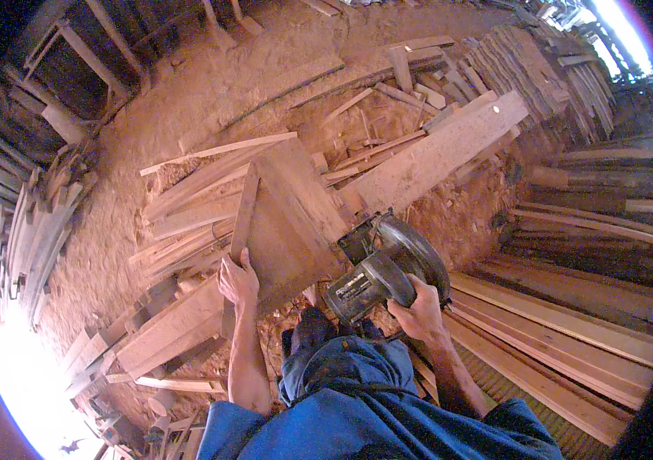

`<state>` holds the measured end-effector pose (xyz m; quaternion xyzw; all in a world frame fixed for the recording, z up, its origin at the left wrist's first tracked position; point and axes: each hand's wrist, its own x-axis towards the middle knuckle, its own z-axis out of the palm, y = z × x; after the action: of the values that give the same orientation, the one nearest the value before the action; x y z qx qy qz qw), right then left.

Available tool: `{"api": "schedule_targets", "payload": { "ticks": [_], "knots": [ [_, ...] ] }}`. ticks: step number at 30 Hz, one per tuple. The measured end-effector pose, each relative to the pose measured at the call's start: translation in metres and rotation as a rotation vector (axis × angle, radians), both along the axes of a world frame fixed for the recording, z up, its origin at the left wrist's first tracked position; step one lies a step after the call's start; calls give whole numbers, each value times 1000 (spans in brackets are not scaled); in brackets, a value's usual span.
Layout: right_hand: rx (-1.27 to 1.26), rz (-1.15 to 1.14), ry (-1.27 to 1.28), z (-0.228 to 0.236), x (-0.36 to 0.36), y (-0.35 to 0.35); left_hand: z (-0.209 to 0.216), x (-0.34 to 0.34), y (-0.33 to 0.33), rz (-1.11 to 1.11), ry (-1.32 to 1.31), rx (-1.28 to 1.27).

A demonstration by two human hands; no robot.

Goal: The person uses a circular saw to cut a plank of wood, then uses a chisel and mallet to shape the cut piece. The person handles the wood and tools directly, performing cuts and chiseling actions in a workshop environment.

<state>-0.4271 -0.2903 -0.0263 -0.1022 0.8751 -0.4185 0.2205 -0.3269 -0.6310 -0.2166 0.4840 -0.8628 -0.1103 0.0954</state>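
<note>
My right hand [423,310] is wrapped round the rear handle of a dark circular saw [412,249], whose rounded blade guard faces right. The saw sits at the right edge of a wide, dusty wooden board [284,238] in front of me; its blade is hidden from here. My left hand [239,284] grips the lower part of a narrow wooden strip [246,211], thumb pointing up along it. That strip runs along the left side of the wide board, its far end near the board's upper part.
Beyond the saw, a long plank [441,153] slants up to the right over wood scraps. Sawn boards [196,211] are piled left of the wide board. Long timbers [564,330] lie at the right, and a stack of slabs [514,73] stands far right. Sawdust covers the ground [131,165].
</note>
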Motion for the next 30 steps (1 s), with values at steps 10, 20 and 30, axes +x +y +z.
{"api": "schedule_targets", "payload": {
  "ticks": [10, 20, 30],
  "knots": [
    [-70, 43, -37, -9, -3, -11, 5, -7, 7, 15, 12, -43],
    [-136, 89, -57, -23, -16, -40, 6, -6, 9, 45, 11, -87],
    [-212, 207, -95, -45, -39, -63, 2, -2, 3, 43, 2, 17]
  ]
}}
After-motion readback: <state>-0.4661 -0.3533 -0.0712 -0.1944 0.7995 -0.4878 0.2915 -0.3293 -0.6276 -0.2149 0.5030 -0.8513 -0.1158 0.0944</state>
